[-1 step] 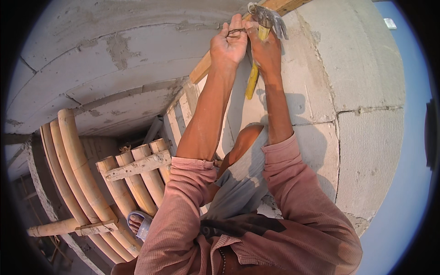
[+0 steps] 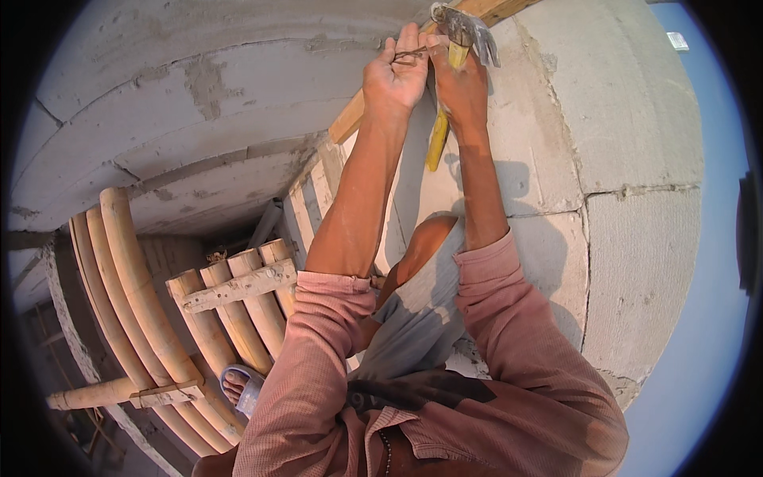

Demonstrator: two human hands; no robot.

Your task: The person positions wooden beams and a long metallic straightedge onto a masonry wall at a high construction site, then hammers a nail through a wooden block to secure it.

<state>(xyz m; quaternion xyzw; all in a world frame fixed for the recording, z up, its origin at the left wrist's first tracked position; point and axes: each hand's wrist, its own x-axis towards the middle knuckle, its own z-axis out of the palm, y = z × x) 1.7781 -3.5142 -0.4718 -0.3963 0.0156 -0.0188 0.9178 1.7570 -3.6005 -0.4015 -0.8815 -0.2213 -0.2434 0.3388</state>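
Several thin dark nails (image 2: pixel 408 56) lie across the fingers of my upturned left hand (image 2: pixel 397 75), near the top of the view. Just beside it, my right hand (image 2: pixel 461 91) grips a yellow-handled hammer (image 2: pixel 438 143), its dusty metal head (image 2: pixel 470 36) above the knuckles. The thumb and fingertips of the right hand are close to the nails; whether they pinch one is hard to tell. A wooden beam (image 2: pixel 347 118) runs diagonally behind both hands, along pale block walling (image 2: pixel 628 111).
Bamboo poles with cross pieces (image 2: pixel 135 286) form a platform at lower left, where my sandalled foot (image 2: pixel 240 388) rests, over a dark drop. A grey block wall (image 2: pixel 135 79) fills the upper left. Open sky lies beyond the blocks' curved right edge.
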